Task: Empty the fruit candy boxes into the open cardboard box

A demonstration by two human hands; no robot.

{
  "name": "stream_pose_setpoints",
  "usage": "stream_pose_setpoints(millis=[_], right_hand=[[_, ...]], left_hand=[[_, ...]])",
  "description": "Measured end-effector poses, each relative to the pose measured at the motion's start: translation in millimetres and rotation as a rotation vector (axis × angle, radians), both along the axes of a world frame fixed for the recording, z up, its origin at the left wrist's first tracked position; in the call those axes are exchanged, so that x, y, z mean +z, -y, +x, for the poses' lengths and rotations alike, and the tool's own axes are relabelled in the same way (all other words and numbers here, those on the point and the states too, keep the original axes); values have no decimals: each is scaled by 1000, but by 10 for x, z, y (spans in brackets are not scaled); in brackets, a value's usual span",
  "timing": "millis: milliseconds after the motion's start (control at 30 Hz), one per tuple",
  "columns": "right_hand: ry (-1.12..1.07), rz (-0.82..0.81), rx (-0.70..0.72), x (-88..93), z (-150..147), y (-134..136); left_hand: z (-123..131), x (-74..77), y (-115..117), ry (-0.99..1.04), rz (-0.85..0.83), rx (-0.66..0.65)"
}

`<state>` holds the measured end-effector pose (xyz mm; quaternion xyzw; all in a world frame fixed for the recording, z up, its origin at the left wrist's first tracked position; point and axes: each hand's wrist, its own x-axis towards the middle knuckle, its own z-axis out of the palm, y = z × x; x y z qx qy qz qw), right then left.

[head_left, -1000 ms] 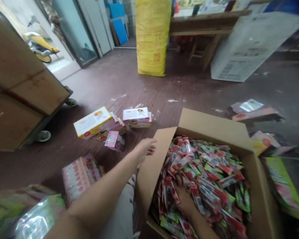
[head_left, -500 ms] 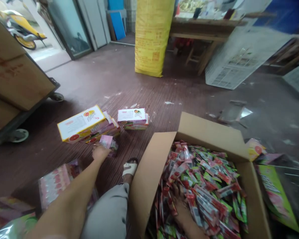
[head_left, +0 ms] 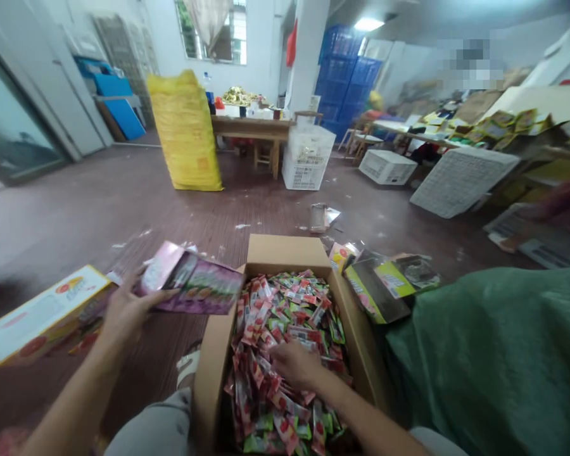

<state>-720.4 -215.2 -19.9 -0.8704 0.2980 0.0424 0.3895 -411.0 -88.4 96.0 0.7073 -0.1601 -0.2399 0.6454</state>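
Note:
My left hand (head_left: 132,296) grips the near left end of a purple printed box (head_left: 208,284), thumb along its front. The box is tilted above the floor, its right end close to the carton's left flap. A brown cardboard carton (head_left: 215,364) stands open in front of me, full of small red and green sachets (head_left: 285,411). Over the middle of that heap is my right hand (head_left: 294,366), fingers curled down among the sachets. Whatever those fingers hold is hidden. A yellow and white box (head_left: 47,313) lies left of my left hand.
Right of the carton lie a green and brown box (head_left: 384,288) and a large green sack (head_left: 494,354). Further off stand a yellow sack (head_left: 185,133), a wooden table (head_left: 251,126), white crates (head_left: 308,155) and stacked blue crates (head_left: 344,79). Paper scraps dot the floor.
The view has turned right and up. My left hand has brought the purple box up from the floor towards the carton. My right hand has risen from deeper among the sachets.

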Motion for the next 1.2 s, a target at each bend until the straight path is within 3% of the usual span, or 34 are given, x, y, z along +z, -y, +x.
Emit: stream_pose_setpoints(millis=[100, 167, 233, 333, 500, 633, 800, 933, 1000, 1100, 1200], right_hand=[[446, -167, -362, 497, -294, 160], [609, -234, -453, 684, -421, 240], [673, -267, -460, 703, -470, 270], [670, -264, -523, 511, -439, 246], [640, -152, -585, 276, -366, 303], [649, -144, -622, 273, -336, 426], [535, -63, -643, 260, -262, 331], [594, -97, -683, 259, -294, 354], [574, 54, -661, 255, -355, 429], [527, 422, -624, 273, -433, 493], [620, 774, -704, 368, -435, 437]], left_hand=[[-521, 53, 367, -78, -160, -196], [-853, -19, 570, -169, -234, -322], [-1139, -145, 711, -290, -284, -417], [-1401, -356, 832, -418, -276, -479], [-1427, -538, 1007, -494, -211, -509], [-1358, -536, 1155, -510, -219, -573], [-1337, -529, 1209, -472, -206, -562], [-1323, -528, 1206, -484, -185, -532], [-1311, -519, 1215, -527, -177, -524], [-1289, -494, 1225, -605, -222, -501], [-1301, -492, 1196, -696, -328, -519]])
